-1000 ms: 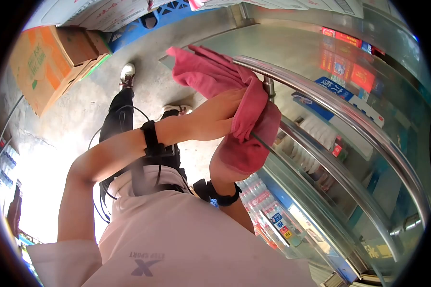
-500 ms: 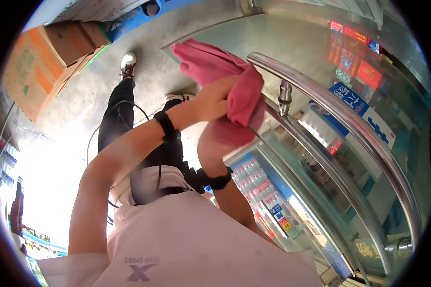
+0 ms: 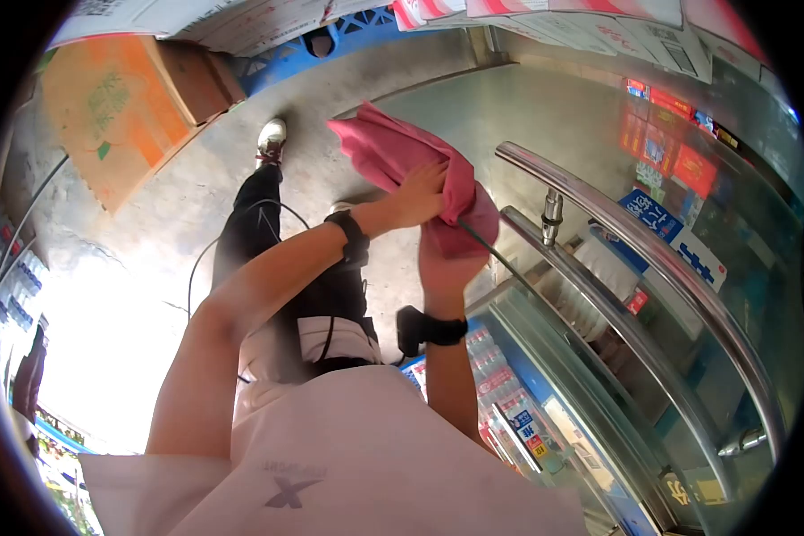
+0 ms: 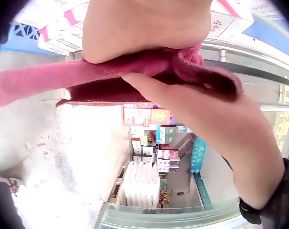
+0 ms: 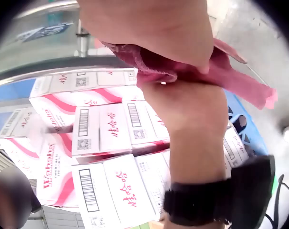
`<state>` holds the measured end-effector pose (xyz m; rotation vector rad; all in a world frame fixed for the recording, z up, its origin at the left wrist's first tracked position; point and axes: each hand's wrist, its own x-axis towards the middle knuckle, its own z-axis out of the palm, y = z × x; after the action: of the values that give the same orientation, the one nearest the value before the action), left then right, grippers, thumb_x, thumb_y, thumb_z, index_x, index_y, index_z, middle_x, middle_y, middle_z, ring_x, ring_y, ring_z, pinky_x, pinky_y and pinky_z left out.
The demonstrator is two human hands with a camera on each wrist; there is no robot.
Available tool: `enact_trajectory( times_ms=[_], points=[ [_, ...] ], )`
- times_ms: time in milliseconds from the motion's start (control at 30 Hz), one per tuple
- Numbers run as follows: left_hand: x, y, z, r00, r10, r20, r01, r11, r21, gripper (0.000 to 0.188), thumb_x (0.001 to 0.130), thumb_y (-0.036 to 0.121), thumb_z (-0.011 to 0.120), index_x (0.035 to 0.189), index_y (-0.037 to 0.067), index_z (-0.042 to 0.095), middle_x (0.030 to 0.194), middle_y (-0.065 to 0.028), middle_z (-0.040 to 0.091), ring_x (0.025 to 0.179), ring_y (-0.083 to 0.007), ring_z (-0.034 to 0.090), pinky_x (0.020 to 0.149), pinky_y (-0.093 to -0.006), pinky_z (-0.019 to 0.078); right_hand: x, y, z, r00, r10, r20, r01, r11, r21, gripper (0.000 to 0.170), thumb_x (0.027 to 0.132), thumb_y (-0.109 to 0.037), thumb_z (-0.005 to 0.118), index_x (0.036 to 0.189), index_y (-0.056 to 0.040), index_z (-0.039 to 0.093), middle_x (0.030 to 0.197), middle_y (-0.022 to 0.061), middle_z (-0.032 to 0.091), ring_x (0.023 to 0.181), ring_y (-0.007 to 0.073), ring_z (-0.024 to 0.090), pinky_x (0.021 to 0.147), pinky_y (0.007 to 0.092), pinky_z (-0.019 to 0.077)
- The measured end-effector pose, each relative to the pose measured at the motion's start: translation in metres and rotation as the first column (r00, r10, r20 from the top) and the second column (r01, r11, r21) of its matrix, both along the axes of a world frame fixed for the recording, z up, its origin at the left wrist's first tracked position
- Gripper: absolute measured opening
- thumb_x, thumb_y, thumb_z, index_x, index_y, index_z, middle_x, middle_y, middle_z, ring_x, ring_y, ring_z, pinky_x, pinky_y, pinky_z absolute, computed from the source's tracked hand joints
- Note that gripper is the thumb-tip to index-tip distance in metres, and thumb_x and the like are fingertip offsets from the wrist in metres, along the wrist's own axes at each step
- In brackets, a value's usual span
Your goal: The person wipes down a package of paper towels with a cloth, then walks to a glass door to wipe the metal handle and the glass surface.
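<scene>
A pink cloth (image 3: 402, 143) is bunched between both hands in the head view, just left of the end of a steel rail. My left hand (image 3: 414, 196) grips its near side, fingers partly buried in the folds. Below it, my right hand (image 3: 449, 272) holds the lower part of the cloth, which hides most of its fingers. In the left wrist view, the right hand (image 4: 211, 112) has a finger against the cloth (image 4: 101, 78). Folds of the cloth (image 5: 235, 76) lie between the two hands in the right wrist view. A dark glass edge (image 3: 509, 268) runs out from under the cloth.
Two curved steel rails (image 3: 634, 232) stand on the glass counter (image 3: 456, 98) at right. Bottles (image 3: 500, 375) show behind glass below. A cardboard box (image 3: 107, 107) sits at the far left. Stacked white-and-pink cartons (image 5: 111, 129) and a blue crate (image 3: 348, 36) are at the back.
The cloth and both hands have moved away from the rail end, which now stands apart from them. The right hand has come more into sight under the cloth. Both hands keep hold of it.
</scene>
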<state>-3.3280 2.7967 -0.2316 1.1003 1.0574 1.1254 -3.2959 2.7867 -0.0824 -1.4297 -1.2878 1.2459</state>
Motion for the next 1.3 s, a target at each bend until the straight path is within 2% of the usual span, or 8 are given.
enact_trajectory(
  times_ms=[100,267,433,767,1000,1233,1267,1300],
  points=[
    [-0.018,-0.01,0.067,0.962,-0.141,-0.235,0.112,0.985,-0.131,0.063,0.088,0.036,0.053,0.145,0.01,0.043,0.151,-0.0206,0.034,0.143,-0.0394,0.028,0.114,-0.0622,0.0224,0.025,-0.007,0.033,0.793,-0.099,-0.601,-0.081,0.961,-0.265,0.042,0.092,-0.023,0.059,0.124,0.0029,0.053,0.118,0.0136,0.058,0.114,0.0243,0.056,0.101,0.0403,0.0435],
    [-0.034,-0.016,0.154,0.977,-0.028,0.214,0.05,0.994,-0.102,0.069,0.085,0.048,0.062,0.137,0.007,0.043,0.139,-0.0193,0.04,0.138,-0.0383,0.033,0.111,-0.0631,0.0187,0.061,-0.017,0.092,0.754,-0.368,-0.543,0.159,0.906,-0.393,0.062,0.095,-0.049,0.05,0.141,-0.0073,0.044,0.146,0.0103,0.046,0.138,0.0292,0.041,0.115,0.0523,0.0294],
    [-0.031,-0.017,0.234,0.893,-0.018,0.45,0.009,1.0,0.021,0.073,0.074,0.034,0.078,0.132,0.005,0.044,0.124,-0.0194,0.046,0.118,-0.0386,0.046,0.105,-0.0519,0.0312,0.081,-0.019,0.16,0.751,-0.32,-0.578,0.234,0.947,-0.221,0.057,0.092,-0.034,0.064,0.139,-0.0071,0.047,0.145,0.0147,0.047,0.137,0.029,0.042,0.118,0.0497,0.0283],
    [-0.016,-0.003,0.242,0.967,0.254,0.024,-0.245,0.897,0.369,0.07,0.068,0.027,0.079,0.127,0.005,0.05,0.122,-0.0202,0.047,0.114,-0.0426,0.047,0.097,-0.0482,0.0403,0.083,-0.007,0.138,0.234,-0.285,-0.929,-0.022,0.954,-0.299,0.046,0.099,-0.023,0.058,0.139,-0.0055,0.047,0.144,0.0119,0.049,0.136,0.0283,0.044,0.118,0.0465,0.0326],
    [-0.015,0.019,0.222,0.973,0.233,-0.008,-0.199,0.849,0.489,0.064,0.065,0.025,0.08,0.12,0.006,0.052,0.118,-0.0188,0.05,0.109,-0.041,0.051,0.094,-0.0466,0.0434,0.078,0.005,0.129,0.821,-0.215,-0.529,0.119,0.971,-0.209,0.043,0.102,-0.029,0.051,0.14,-0.0091,0.045,0.145,0.0096,0.048,0.13,0.0228,0.05,0.11,0.0371,0.0422],
    [-0.017,0.018,0.22,0.975,0.216,-0.041,-0.172,0.866,0.47,0.081,0.06,0.033,0.085,0.125,0.001,0.048,0.121,-0.0214,0.048,0.114,-0.0414,0.048,0.097,-0.0477,0.0417,0.097,-0.013,0.155,0.726,-0.224,-0.651,0.048,0.96,-0.276,0.057,0.098,-0.039,0.057,0.142,-0.0074,0.043,0.145,0.0124,0.048,0.126,0.0281,0.052,0.104,0.0401,0.0467],
    [-0.02,0.01,0.222,0.976,0.213,-0.032,-0.173,0.864,0.472,0.081,0.06,0.033,0.085,0.125,0.001,0.048,0.121,-0.0214,0.048,0.114,-0.0414,0.048,0.097,-0.0477,0.0417,0.105,-0.02,0.154,1.0,0.0,0.006,0.001,0.999,-0.051,0.059,0.097,-0.042,0.056,0.143,-0.0065,0.042,0.144,0.0143,0.049,0.125,0.0309,0.053,0.103,0.0431,0.0478],
    [-0.031,0.004,0.231,0.984,0.172,-0.037,-0.135,0.874,0.468,0.088,0.059,0.038,0.087,0.126,-0.001,0.046,0.123,-0.0228,0.047,0.115,-0.042,0.048,0.098,-0.0479,0.0409,0.114,-0.024,0.155,0.716,0.084,0.693,-0.193,0.978,0.081,0.062,0.097,-0.044,0.055,0.144,-0.0057,0.041,0.143,0.0163,0.05,0.124,0.0336,0.055,0.101,0.0461,0.0488]
  ],
)
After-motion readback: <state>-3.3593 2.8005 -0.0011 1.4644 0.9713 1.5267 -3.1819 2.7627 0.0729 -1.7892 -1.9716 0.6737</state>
